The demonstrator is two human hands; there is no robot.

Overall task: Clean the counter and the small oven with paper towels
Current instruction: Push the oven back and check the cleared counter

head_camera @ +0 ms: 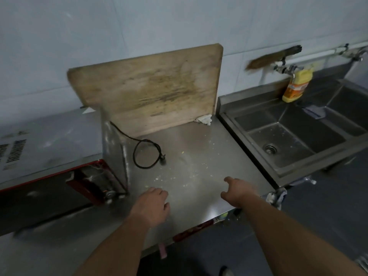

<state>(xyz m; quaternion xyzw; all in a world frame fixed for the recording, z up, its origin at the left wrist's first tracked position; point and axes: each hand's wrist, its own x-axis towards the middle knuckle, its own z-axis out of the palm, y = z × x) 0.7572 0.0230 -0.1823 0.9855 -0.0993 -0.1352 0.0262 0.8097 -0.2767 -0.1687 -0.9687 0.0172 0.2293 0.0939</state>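
Stainless steel counter (199, 156) fills the middle of my view, its long axis running from the near edge back to the pale tiled wall (139, 26). Its surface looks dull and is speckled with small pale crumbs and smears. A worn wooden cutting board (151, 90) leans upright against the wall at the counter's far end, long axis left to right. A crumpled white paper towel (205, 120) lies at the board's lower right corner, touching it. A black power cord (147, 154) loops on the counter's left side, its plug resting on the steel. The small oven (49, 156) sits to the left, touching the counter's raised side panel; its red-trimmed front faces me and its grey top is dusty, with vent slots.

My left hand (152, 204) hovers over the near counter, fingers loosely curled, holding nothing. My right hand (239, 191) hovers near the right edge, fingers spread open, empty. A steel sink (288, 144) adjoins on the right, a yellow bottle (296, 86) behind it.
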